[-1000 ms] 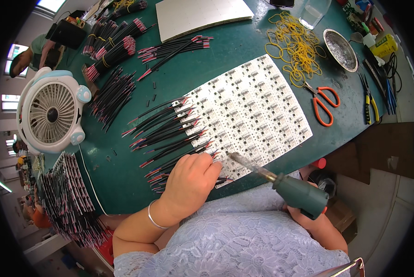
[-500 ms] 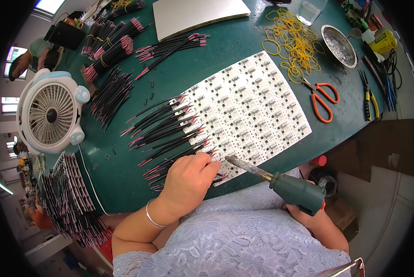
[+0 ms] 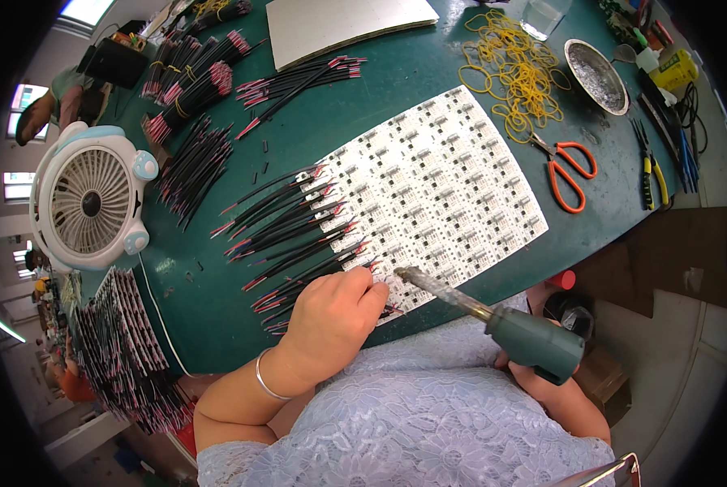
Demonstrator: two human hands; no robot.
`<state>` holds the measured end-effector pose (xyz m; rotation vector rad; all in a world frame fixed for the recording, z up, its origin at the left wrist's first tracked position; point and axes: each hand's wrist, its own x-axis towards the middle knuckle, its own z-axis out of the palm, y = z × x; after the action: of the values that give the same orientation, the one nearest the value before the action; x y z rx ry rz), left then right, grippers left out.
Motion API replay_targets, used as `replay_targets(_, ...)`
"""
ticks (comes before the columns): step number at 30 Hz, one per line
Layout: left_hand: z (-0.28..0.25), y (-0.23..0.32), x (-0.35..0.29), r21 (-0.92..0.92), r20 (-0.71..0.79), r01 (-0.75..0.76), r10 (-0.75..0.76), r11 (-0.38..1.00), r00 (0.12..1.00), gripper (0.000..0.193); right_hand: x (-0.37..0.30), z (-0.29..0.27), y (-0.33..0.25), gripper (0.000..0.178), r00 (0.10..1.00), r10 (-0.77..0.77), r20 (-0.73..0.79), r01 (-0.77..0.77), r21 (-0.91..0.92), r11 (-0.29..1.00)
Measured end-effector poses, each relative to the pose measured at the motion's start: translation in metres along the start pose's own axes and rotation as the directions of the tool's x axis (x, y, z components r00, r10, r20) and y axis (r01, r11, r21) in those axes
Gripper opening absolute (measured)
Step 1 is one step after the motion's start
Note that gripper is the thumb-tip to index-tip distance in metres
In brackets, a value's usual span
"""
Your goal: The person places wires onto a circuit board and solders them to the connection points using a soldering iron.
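A white sheet of small circuit boards [image 3: 453, 174] lies on the green table, with black cables [image 3: 286, 219] showing red wire ends along its left edge. My left hand [image 3: 335, 312] is closed in a pinch at the sheet's near left corner, among the nearest cables; its fingertips and what they hold are hidden. My right hand [image 3: 539, 383] is wrapped round the green handle of a soldering iron [image 3: 534, 342]. The iron slants up to the left, its tip over the sheet just right of my left fingers; whether it touches is unclear.
Orange-handled scissors [image 3: 570, 174], yellow rubber bands [image 3: 509, 69], a metal bowl [image 3: 596, 77] and pliers [image 3: 650, 170] lie at the right. Cable bundles [image 3: 189, 101], loose cables [image 3: 193, 170] and a white fan [image 3: 92, 203] are left. A pale board [image 3: 347, 28] lies far back.
The soldering iron's handle has shifted a little right and toward me, and its tip slightly away from me. My left hand has stayed almost in place.
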<state>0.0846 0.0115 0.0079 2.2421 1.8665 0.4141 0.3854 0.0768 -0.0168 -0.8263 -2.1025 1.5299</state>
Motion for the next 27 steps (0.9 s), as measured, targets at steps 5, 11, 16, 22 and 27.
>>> replay_targets(5, 0.002, -0.001, -0.001, 0.006, -0.001, 0.000, 0.000, 1.000, 1.000, 0.016, -0.003, 0.000, -0.005, 0.021, 0.996, 0.087, -0.031, -0.084, 0.081, 0.993)
replay_targets(11, -0.015, 0.012, -0.001, -0.004, -0.087, 0.068, -0.068, 0.998, 0.994, 0.025, -0.010, 0.001, -0.009, 0.021, 0.978, 0.158, -0.135, -0.123, 0.235, 0.964)
replay_targets(16, 0.001, 0.013, -0.018, -0.071, -0.076, 0.127, -0.132, 0.989, 0.988, 0.034, -0.022, -0.006, -0.006, 0.021, 0.970, 0.234, -0.071, -0.218, 0.178, 0.960)
replay_targets(22, 0.009, 0.017, -0.017, -0.219, -0.065, 0.104, -0.121, 0.970, 0.991, 0.021, -0.025, -0.001, -0.007, 0.024, 0.970, 0.237, -0.057, -0.236, 0.017, 0.972)
replay_targets(27, 0.010, 0.016, -0.017, -0.126, -0.083, 0.057, -0.068, 0.990, 0.994, 0.021, -0.021, -0.004, -0.008, 0.024, 0.985, 0.168, -0.040, -0.171, -0.078, 0.982)
